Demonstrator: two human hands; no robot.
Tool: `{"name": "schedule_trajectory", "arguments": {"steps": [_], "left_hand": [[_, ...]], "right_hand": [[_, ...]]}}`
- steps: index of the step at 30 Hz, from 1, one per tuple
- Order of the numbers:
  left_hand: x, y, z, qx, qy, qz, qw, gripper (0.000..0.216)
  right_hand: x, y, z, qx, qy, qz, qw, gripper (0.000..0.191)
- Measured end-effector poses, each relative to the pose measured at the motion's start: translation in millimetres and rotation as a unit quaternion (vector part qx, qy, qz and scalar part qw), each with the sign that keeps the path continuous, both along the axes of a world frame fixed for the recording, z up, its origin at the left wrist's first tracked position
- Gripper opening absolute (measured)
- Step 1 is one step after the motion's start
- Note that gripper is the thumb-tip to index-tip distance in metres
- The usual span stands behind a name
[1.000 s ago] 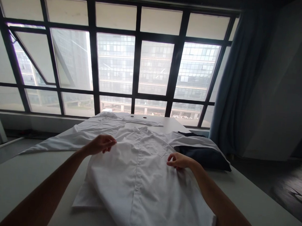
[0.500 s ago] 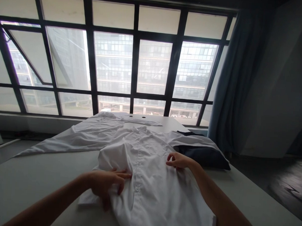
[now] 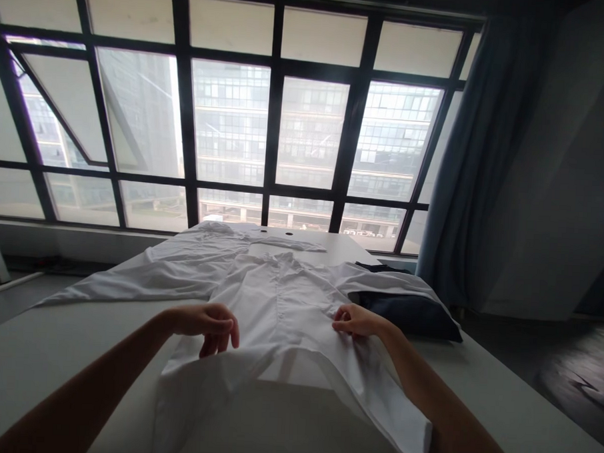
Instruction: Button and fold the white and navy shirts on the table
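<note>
Near the frame's lower centre, the right hand (image 3: 360,320) pinches the white shirt (image 3: 283,306) in a narrow grip, while the left hand's (image 3: 202,322) grip cannot be told.

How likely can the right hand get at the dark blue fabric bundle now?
Probably yes: the right hand is on the white shirt, close to the dark blue fabric bundle, and nothing stands between; the shirt's sleeve covers only its top.
</note>
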State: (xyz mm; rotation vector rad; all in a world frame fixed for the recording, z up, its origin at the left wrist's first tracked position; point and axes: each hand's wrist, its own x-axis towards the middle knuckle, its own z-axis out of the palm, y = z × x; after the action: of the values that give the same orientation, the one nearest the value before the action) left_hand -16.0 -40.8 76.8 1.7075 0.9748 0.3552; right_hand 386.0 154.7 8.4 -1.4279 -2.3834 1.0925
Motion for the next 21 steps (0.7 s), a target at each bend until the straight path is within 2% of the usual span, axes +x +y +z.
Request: {"name": "schedule_trajectory", "arguments": {"steps": [2,4,6,7,9,12,15,18,21], "left_hand": [[-1,1,-1.9,0.011,0.016,0.009,1.0,0.063],[3,1,-7.8,0.094,0.065,0.054,0.992,0.058],[9,2,-16.7,0.193,0.13,0.084,0.969,0.052],[11,3,-21.9,0.229,0.16,0.085,0.956,0.054],[12,7,-32.8,0.264,0.216,0.073,0.937,0.072],[7,16,-46.9,0.249,0.293,0.065,0.921,0.104],[4,18,-53.9,0.2,0.344,0.071,0.915,0.122],[11,6,-53.4,0.162,0.372,0.046,0.913,0.129],[22,-14,-47.0,0.162,0.383,0.031,0.909,0.131]], "right_hand": [[0,0,0.5,0.004,-0.009,0.009,1.0,0.047],[1,-1,2.6,0.006,-0.018,0.016,1.0,0.049],[1,-2,5.7,0.014,-0.025,0.026,0.999,0.052],[1,-3,7.4,0.019,-0.032,0.03,0.999,0.055],[-1,-4,10.7,0.021,-0.058,0.03,0.998,0.066],[-8,-6,15.8,-0.004,-0.118,0.013,0.993,0.101],[-12,-10,20.9,-0.023,-0.167,0.002,0.986,0.13],[-11,-15,23.0,-0.051,-0.221,-0.01,0.974,0.145],[-8,-20,16.9,-0.06,-0.291,-0.025,0.955,0.152]]}}
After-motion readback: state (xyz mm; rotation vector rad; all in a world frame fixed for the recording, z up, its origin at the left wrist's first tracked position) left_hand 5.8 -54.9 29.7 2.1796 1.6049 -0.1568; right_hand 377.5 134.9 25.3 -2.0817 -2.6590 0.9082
